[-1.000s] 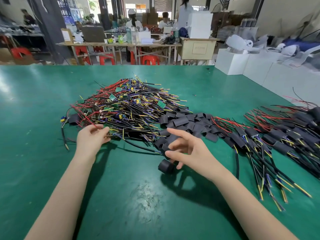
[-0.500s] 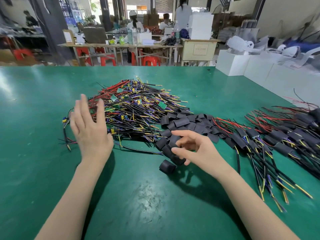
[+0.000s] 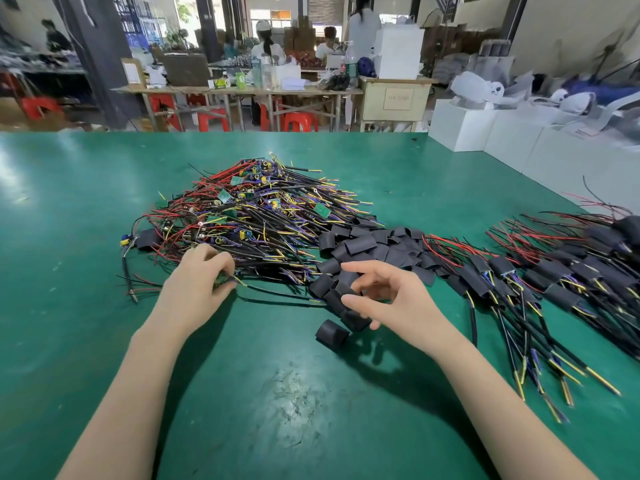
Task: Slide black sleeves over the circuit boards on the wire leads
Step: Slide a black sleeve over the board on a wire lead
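A green tabletop [image 3: 104, 209] fills the foreground. Beyond its far edge stand long tables [image 3: 242, 93] with red stools [image 3: 300, 121] beneath, people seated behind them. White boxes [image 3: 460, 128] line the right edge. A dark pillar [image 3: 100, 57] rises at left; daylight enters through far windows [image 3: 266, 15].

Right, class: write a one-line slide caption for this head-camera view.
Left hand picks at the wire pile while right hand reaches among black sleeves.

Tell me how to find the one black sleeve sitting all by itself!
Start at the big tangled wire pile on the green table, then move right to the heap of black sleeves. Come toward the right hand. The lone sleeve lies just below its thumb, apart from the heap on bare table.
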Demonstrator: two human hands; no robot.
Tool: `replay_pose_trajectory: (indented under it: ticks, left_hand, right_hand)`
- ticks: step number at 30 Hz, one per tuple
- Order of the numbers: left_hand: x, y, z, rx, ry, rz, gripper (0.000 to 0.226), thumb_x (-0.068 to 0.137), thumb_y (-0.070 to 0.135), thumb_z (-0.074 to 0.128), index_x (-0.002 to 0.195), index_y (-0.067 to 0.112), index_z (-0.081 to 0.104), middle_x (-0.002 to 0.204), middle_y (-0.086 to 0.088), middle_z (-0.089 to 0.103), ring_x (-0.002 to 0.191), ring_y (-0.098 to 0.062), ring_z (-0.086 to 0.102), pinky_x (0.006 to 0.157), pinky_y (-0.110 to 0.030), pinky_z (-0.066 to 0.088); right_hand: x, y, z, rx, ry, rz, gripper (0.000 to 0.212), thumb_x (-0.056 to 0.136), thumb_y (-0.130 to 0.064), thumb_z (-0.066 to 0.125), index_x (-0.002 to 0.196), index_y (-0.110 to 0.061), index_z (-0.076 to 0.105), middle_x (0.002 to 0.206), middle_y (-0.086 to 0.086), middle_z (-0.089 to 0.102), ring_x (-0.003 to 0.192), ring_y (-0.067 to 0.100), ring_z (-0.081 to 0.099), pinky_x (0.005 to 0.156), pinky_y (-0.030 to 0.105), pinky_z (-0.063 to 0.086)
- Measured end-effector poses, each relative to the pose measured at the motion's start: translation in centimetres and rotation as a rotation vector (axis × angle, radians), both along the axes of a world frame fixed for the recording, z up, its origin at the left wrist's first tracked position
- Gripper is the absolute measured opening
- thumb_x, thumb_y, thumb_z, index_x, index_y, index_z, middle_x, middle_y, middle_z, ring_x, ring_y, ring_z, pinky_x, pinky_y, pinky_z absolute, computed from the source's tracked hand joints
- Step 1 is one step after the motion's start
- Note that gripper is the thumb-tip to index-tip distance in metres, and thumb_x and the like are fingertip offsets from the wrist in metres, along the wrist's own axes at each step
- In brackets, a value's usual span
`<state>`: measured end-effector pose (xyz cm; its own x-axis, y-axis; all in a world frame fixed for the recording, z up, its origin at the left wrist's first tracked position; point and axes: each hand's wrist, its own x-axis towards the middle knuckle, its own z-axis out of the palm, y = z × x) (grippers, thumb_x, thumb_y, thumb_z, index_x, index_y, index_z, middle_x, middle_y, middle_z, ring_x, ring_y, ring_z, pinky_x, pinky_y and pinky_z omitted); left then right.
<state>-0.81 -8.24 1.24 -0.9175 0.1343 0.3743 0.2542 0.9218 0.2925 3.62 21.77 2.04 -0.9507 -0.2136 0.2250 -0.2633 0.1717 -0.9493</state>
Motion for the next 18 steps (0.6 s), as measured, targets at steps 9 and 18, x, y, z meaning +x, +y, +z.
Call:
replay_pose_trajectory:
  ticks: [9,18]
  left_hand:
    - [-1.1,0.9,-0.1,0.759,0.231,0.066,0.019,0.098,0.015,0.054,0.086,0.015,0.07,0.09,0.0,0.072,0.082,-0.018,0.063,0.077,-0.021,0.045]
    - [-1.4,1.4,-0.3,0.836,0.404,0.121,0.019,0.1,0.02,0.049,0.093,0.016,0.066,0.084,0.017,0.066,0.069,0.004,0.053,0.068,-0.016,0.042]
  right_hand:
    - [0.1,0.2,0.3,0.006,0.01,-0.023,0.037,0.078,-0.009,0.076,0.109,-0.026,0.067,0.081,-0.001,0.061,0.062,0.016,0.055,0.046,0.022,0.047]
    - [0.1,0.3,0.2,0.013,0.015,-0.039,0.036,0.078,-0.011,0.077,0.109,-0.027,0.068,0.079,-0.005,0.061,0.061,0.012,0.054,0.046,0.022,0.048]
